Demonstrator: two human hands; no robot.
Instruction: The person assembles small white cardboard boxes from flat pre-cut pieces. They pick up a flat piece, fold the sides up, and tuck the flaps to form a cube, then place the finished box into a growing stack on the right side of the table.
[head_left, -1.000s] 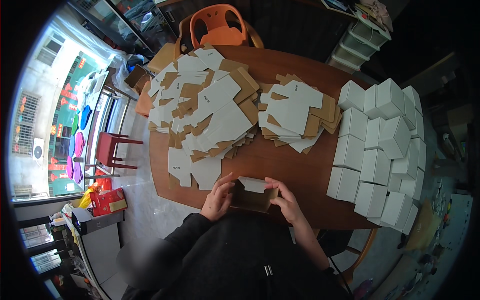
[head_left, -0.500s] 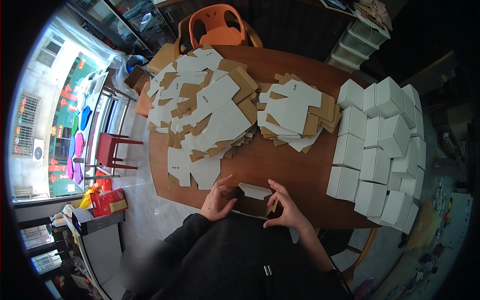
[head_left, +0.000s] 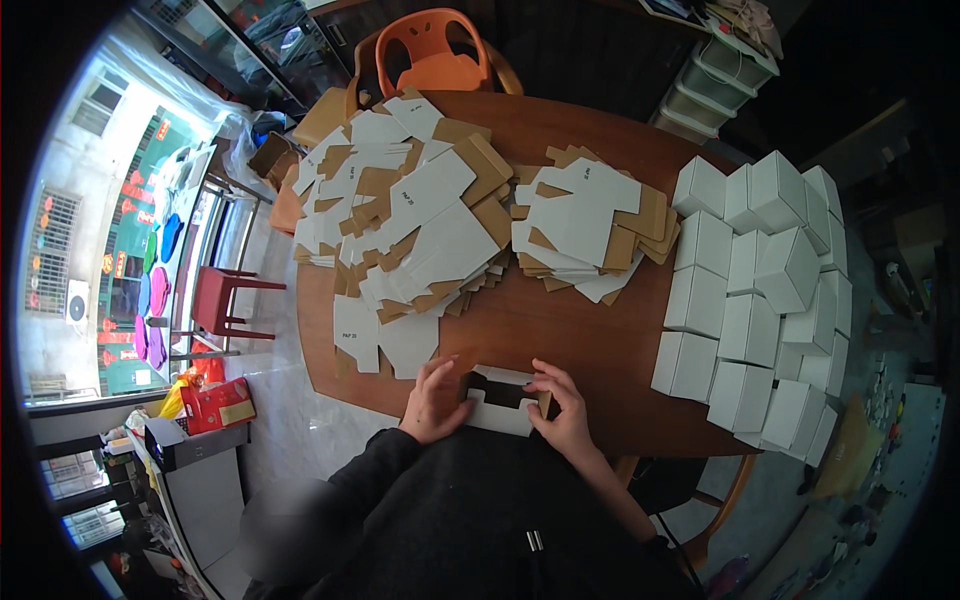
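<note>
Left hand (head_left: pixel 428 405): gripping open box (head_left: pixel 498 418), left end
Right hand (head_left: pixel 564 413): gripping its right end
Far left: flat cartons (head_left: pixel 455 245)

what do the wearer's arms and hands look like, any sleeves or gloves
The left hand and right hand are both ungloved. A plain black left sleeve reaches the wrist, while the right forearm is bare to near the elbow.

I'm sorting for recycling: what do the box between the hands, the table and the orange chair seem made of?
The box looks like cardboard: matte white flaps, brown side. The table is probably wood or veneer: reddish brown, with a soft sheen. The orange chair seems moulded plastic, judging by its smooth, even colour and rounded openings.
</note>
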